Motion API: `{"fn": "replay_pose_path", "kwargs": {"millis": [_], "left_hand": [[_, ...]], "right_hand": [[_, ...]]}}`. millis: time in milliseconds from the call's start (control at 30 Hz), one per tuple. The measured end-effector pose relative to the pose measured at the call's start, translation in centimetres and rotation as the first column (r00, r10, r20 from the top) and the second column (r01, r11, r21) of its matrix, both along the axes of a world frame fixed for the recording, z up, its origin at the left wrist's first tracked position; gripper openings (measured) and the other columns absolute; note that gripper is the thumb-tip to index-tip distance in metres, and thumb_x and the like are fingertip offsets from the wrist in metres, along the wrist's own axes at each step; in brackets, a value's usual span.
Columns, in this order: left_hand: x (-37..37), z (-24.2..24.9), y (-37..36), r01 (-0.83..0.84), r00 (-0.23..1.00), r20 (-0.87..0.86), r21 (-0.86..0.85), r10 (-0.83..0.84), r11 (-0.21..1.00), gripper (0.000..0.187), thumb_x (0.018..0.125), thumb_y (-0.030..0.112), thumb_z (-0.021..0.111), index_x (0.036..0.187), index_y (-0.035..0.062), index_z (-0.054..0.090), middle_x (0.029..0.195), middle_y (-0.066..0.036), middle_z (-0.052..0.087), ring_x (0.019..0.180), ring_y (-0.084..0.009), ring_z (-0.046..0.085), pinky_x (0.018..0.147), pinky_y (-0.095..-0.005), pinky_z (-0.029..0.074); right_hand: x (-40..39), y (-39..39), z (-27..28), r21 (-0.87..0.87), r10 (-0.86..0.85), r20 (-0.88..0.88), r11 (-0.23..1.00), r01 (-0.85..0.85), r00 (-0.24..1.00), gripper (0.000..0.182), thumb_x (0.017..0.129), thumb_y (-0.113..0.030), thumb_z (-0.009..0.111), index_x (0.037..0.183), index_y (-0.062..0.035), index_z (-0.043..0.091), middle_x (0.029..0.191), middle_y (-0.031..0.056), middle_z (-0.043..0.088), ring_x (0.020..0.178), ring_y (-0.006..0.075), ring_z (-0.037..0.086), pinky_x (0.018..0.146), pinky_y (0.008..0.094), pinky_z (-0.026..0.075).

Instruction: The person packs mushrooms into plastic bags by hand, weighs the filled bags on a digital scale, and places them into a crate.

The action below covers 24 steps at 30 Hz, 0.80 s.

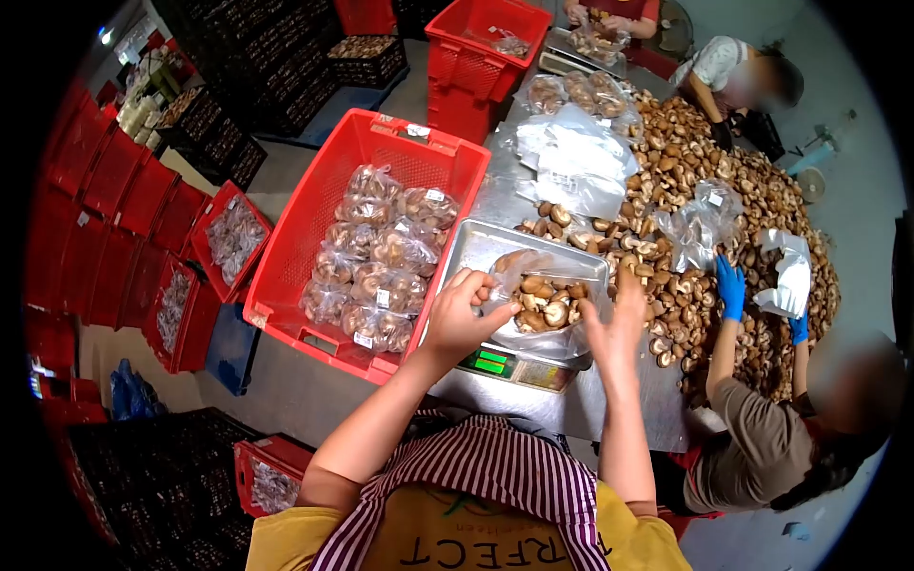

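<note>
A clear plastic bag (519, 271) with brown mushrooms (546, 303) in it lies in the metal tray (465, 249) of a weighing scale (543, 374). At the bag's left edge my left hand (465, 309) is closed, its thumb and fingers pinching the plastic. My right hand (617, 319) is open on the other side of the bag, fingers stretched toward the loose mushroom pile (666, 276), thumb near the bagged mushrooms. The scale's green display is lit below the tray.
Left of the scale, a red crate (295, 224) holds several filled mushroom bags (376, 249). White empty bags (576, 162) lie on the metal table (647, 414). A person in blue gloves (731, 285) works at the right; two more people stand at the far end. Red crates are stacked leftward.
</note>
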<state>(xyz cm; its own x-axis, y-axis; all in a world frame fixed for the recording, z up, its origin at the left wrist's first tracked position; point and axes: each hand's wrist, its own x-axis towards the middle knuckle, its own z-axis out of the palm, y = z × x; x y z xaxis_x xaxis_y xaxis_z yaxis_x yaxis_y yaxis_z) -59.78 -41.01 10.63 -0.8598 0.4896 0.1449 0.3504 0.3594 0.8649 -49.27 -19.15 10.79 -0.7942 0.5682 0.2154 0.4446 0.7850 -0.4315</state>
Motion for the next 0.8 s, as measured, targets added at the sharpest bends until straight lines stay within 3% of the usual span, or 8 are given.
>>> {"fn": "replay_pose_path", "kwargs": {"millis": [67, 167, 267, 333, 433, 467, 667, 800], "left_hand": [[-0.4, -0.5, 0.7, 0.006, 0.999, -0.051, -0.066, -0.010, 0.998, 0.021, 0.080, 0.015, 0.072, 0.093, 0.0002, 0.065, 0.082, -0.006, 0.055, 0.074, -0.0146, 0.052, 0.066, -0.0273, 0.043], [-1.7, -1.9, 1.2, 0.024, 0.999, -0.029, 0.246, -0.018, 0.969, 0.009, 0.086, 0.006, 0.063, 0.088, -0.0028, 0.065, 0.080, -0.007, 0.057, 0.076, -0.0160, 0.055, 0.067, -0.0304, 0.044], [-2.5, -1.8, 1.2, -0.084, 0.877, 0.472, 0.335, -0.090, 0.939, 0.015, 0.093, 0.009, 0.058, 0.090, -0.0029, 0.066, 0.085, -0.004, 0.065, 0.085, -0.0111, 0.059, 0.076, -0.0277, 0.048], [-2.5, -0.1, 3.0, -0.083, 0.853, 0.495, 0.444, -0.167, 0.892, 0.016, 0.095, 0.010, 0.056, 0.090, -0.0028, 0.065, 0.086, -0.004, 0.065, 0.084, -0.0111, 0.060, 0.078, -0.0270, 0.048], [-0.8, 4.9, 5.3, 0.003, 0.858, 0.429, 0.546, -0.282, 0.838, 0.018, 0.096, 0.011, 0.054, 0.090, -0.0017, 0.065, 0.084, -0.004, 0.066, 0.081, -0.0100, 0.060, 0.080, -0.0252, 0.048], [-0.1, 5.8, 5.5, 0.068, 0.878, 0.371, 0.529, -0.302, 0.846, 0.018, 0.096, 0.012, 0.054, 0.090, -0.0014, 0.065, 0.083, -0.004, 0.066, 0.081, -0.0099, 0.060, 0.080, -0.0252, 0.047], [-3.3, 0.6, 2.6, -0.112, 0.868, 0.473, 0.483, -0.151, 0.869, 0.015, 0.097, 0.012, 0.057, 0.094, -0.0009, 0.064, 0.092, -0.011, 0.069, 0.072, -0.0090, 0.061, 0.068, -0.0235, 0.050], [-1.6, 2.9, 1.7, -0.078, 0.832, 0.515, 0.474, -0.205, 0.877, 0.013, 0.096, 0.007, 0.055, 0.099, -0.0012, 0.064, 0.106, -0.011, 0.068, 0.073, -0.0089, 0.060, 0.067, -0.0231, 0.050]], "right_hand": [[-1.1, -0.2, -0.7, 0.055, 0.066, 0.070, 0.996, -0.070, 0.995, 0.082, 0.077, -0.016, 0.075, 0.145, 0.0014, 0.032, 0.145, 0.0269, 0.034, 0.136, 0.0386, 0.032, 0.111, 0.0495, 0.030], [0.2, 2.0, -1.7, -0.005, 0.008, 0.230, 1.000, -0.007, 0.973, 0.082, 0.076, -0.018, 0.076, 0.143, 0.0016, 0.034, 0.141, 0.0263, 0.041, 0.132, 0.0383, 0.039, 0.109, 0.0476, 0.033], [2.6, 5.2, -1.2, -0.190, -0.036, 0.516, 0.969, 0.155, 0.856, 0.047, 0.081, -0.024, 0.071, 0.120, -0.0006, 0.061, 0.103, 0.0216, 0.068, 0.102, 0.0377, 0.065, 0.090, 0.0452, 0.048], [3.6, 7.5, -2.7, -0.289, 0.015, 0.447, 0.949, 0.129, 0.894, 0.030, 0.087, -0.027, 0.066, 0.105, -0.0030, 0.067, 0.086, 0.0135, 0.071, 0.081, 0.0297, 0.068, 0.077, 0.0420, 0.051], [2.3, 7.3, 0.3, -0.918, -0.122, -0.201, 0.370, -0.143, 0.972, 0.019, 0.097, -0.021, 0.056, 0.085, -0.0068, 0.062, 0.072, 0.0026, 0.062, 0.064, 0.0133, 0.060, 0.062, 0.0283, 0.049], [2.2, 7.4, 1.5, -0.937, -0.201, -0.272, 0.276, -0.212, 0.941, 0.018, 0.098, -0.017, 0.054, 0.090, -0.0059, 0.065, 0.079, 0.0015, 0.065, 0.067, 0.0101, 0.058, 0.066, 0.0258, 0.049], [2.8, 6.7, 0.6, -0.867, -0.218, -0.303, 0.467, -0.173, 0.928, 0.020, 0.098, -0.018, 0.053, 0.095, -0.0036, 0.066, 0.088, 0.0053, 0.069, 0.077, 0.0112, 0.061, 0.071, 0.0252, 0.049], [2.9, 4.5, 0.9, -0.888, -0.246, -0.312, 0.419, -0.190, 0.918, 0.022, 0.099, -0.017, 0.052, 0.099, -0.0015, 0.067, 0.094, 0.0074, 0.070, 0.086, 0.0134, 0.062, 0.077, 0.0279, 0.049]]}}
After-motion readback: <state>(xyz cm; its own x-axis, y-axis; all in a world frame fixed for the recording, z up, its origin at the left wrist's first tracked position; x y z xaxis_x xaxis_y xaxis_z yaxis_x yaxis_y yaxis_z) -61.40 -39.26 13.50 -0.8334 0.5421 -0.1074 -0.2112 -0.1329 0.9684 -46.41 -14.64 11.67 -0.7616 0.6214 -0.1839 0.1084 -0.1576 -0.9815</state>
